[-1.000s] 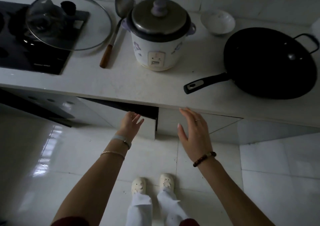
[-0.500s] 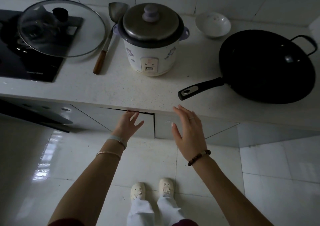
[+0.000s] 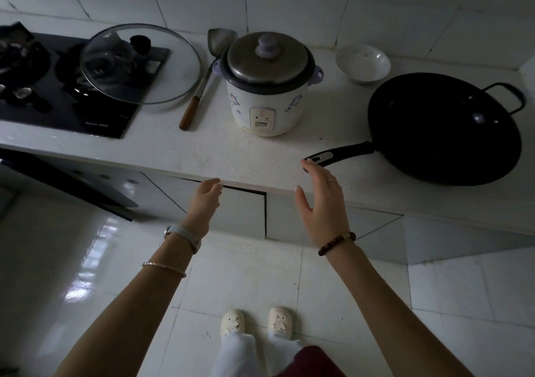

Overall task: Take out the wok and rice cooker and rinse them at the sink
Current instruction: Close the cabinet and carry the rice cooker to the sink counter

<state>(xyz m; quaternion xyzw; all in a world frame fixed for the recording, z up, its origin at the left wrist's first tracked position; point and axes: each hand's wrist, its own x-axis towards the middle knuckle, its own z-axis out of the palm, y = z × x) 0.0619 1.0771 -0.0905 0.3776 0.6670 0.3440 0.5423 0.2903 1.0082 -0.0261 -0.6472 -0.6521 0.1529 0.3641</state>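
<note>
A white rice cooker [image 3: 267, 98] with a metal lid and purple knob stands on the white counter [image 3: 220, 153]. To its right lies a black wok [image 3: 445, 127], its long handle [image 3: 338, 155] pointing toward me. My right hand [image 3: 322, 203] is raised at the counter's front edge, fingers straight, fingertips just short of the handle's end. My left hand [image 3: 204, 198] hovers in front of the cabinet door below the counter, fingers relaxed, holding nothing.
A glass lid [image 3: 140, 64] leans over the black gas hob [image 3: 66, 87] at the left. A metal spatula with a wooden handle [image 3: 202, 84] lies beside the cooker, a white bowl [image 3: 363, 64] behind the wok. Cabinet doors [image 3: 243, 211] under the counter look shut.
The cabinet door that stood ajar has closed. Both hands have risen from the door toward the counter edge, the right one nearing the wok handle.
</note>
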